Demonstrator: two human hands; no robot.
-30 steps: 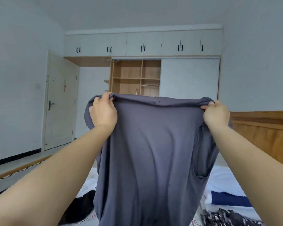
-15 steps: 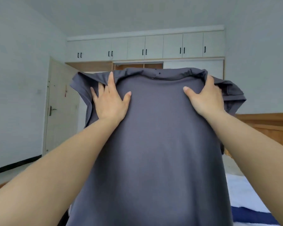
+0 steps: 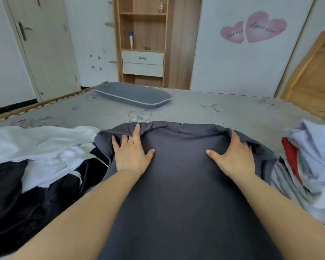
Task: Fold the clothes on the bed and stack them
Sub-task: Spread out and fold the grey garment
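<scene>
A dark grey shirt (image 3: 178,181) lies spread on the bed (image 3: 195,107) in front of me, its top edge bunched at the far end. My left hand (image 3: 131,152) rests flat on its upper left part with fingers spread, the fingertips under a fold of the top hem. My right hand (image 3: 235,154) rests on the upper right part, thumb out, fingers reaching into the crumpled edge. A heap of white and black clothes (image 3: 41,147) lies to the left. Another pile (image 3: 308,166) of white, red, grey and blue garments lies to the right.
A grey pillow (image 3: 133,94) lies at the far side of the bed. Beyond stand a wooden shelf unit (image 3: 143,40) with drawers, a door (image 3: 39,44) at left, and a wooden board (image 3: 311,72) leaning at right.
The shirt was held up in the air by its top edge; now it has been lowered and laid on the bed. My hands changed from gripping the hem to lying spread on the cloth.
</scene>
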